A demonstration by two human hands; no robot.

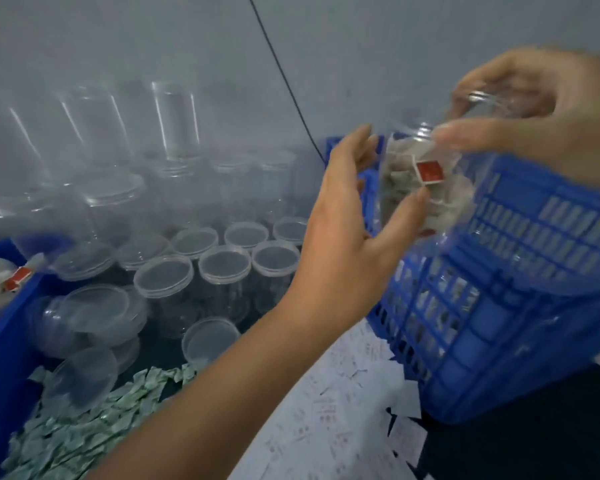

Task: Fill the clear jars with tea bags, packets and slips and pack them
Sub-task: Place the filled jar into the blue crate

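Observation:
A clear jar (395, 174) packed with tea bags is held up in the air over the near corner of a blue crate (520, 271). One tea bag's red tag (428, 171) shows through the jar wall. My left hand (340, 230) cups the jar's body, thumb on the front and fingers round the far side. My right hand (551, 109) grips the open mouth from above, blurred. No lid is on the jar.
Empty clear jars (174, 119) stand stacked at the back left, lidded jars (222, 265) in front of them. Loose lids (84, 375), green packets (84, 431) and white slips (326, 410) lie below. A blue bin (0, 341) holds tea bags (14, 278). A black cable (281, 74) hangs along the wall.

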